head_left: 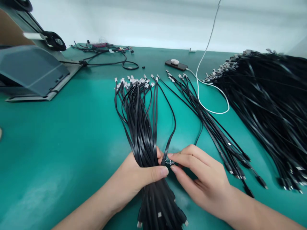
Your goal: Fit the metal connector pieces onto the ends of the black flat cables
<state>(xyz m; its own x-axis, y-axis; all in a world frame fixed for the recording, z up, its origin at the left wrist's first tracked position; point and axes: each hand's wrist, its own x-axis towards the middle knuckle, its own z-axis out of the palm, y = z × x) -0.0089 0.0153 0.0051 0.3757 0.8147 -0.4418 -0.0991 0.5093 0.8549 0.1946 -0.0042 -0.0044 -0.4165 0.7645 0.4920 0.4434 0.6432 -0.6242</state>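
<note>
A thick bundle of black cables [141,127] lies lengthwise at the middle, white-tagged ends at the far side and plugs towards me. My left hand [141,175] is wrapped round the bundle, its thumb across the top. Just right of the bundle, my right hand [203,175] pinches a small shiny, clear piece [169,161] between thumb and fingers. This piece meets the left hand's fingertips beside one cable that curves away from the bundle. What exactly the piece is cannot be made out.
A smaller group of black cables [208,123] lies to the right, with a large pile [271,95] beyond it. A phone [176,65] with a white cord [198,83] is at the back. Tangled wires [103,49] and a grey device [33,70] stand at the left on the green table [72,134].
</note>
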